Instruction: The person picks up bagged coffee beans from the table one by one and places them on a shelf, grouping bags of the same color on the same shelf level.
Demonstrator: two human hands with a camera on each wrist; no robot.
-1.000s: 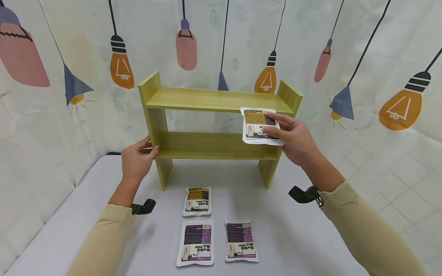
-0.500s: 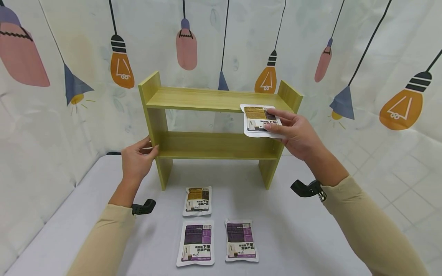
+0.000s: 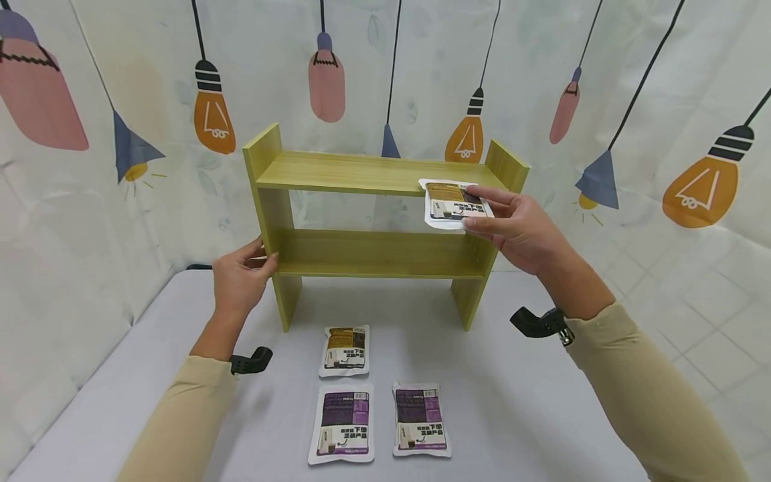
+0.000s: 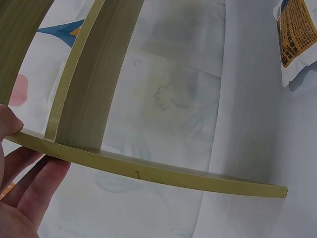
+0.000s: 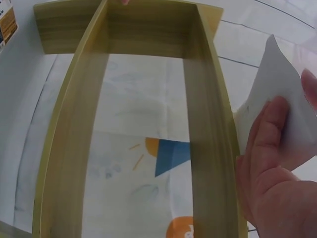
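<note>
right hand [image 5: 277, 183] pinches white pouch [image 5: 277, 94] just beside green wooden shelf [image 5: 208, 124]; patterned backdrop behind.

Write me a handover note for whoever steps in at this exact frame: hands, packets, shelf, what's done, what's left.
Left hand: grips the left side panel of the wooden shelf.
Right hand: pinches an orange packet at the right front edge of the top board, not set down.
On the table: another orange packet and two purple packets.
Done: nothing lies on the shelf.
Left: apparently, all four packets.
</note>
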